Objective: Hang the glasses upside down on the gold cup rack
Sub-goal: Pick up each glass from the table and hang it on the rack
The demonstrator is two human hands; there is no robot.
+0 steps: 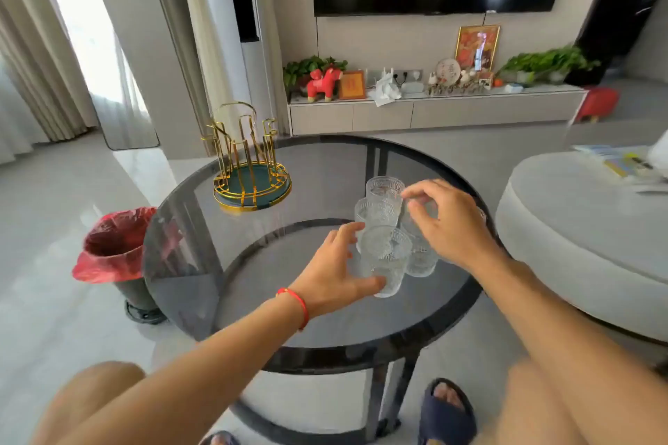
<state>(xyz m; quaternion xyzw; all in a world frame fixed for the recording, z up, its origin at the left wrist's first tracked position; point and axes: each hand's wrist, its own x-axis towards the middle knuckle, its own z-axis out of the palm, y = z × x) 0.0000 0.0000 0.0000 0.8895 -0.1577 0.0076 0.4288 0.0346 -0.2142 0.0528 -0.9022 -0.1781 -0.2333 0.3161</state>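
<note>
Head view: the left hand [334,273] grips the nearest clear embossed glass tumbler [385,256], upright on the round smoked-glass table [307,321]. Just right of that grip, the right hand [452,228] curls over matching tumblers [385,191]; whether it holds one is unclear. The gold wire cup rack [249,173] stands beyond and left, well apart.

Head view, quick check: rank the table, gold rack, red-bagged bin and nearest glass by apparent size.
Largest: glass table, by far.
Next: gold rack and red-bagged bin look about alike; the bin is partly hidden behind the table, so unranked.
Smallest: nearest glass.
</note>
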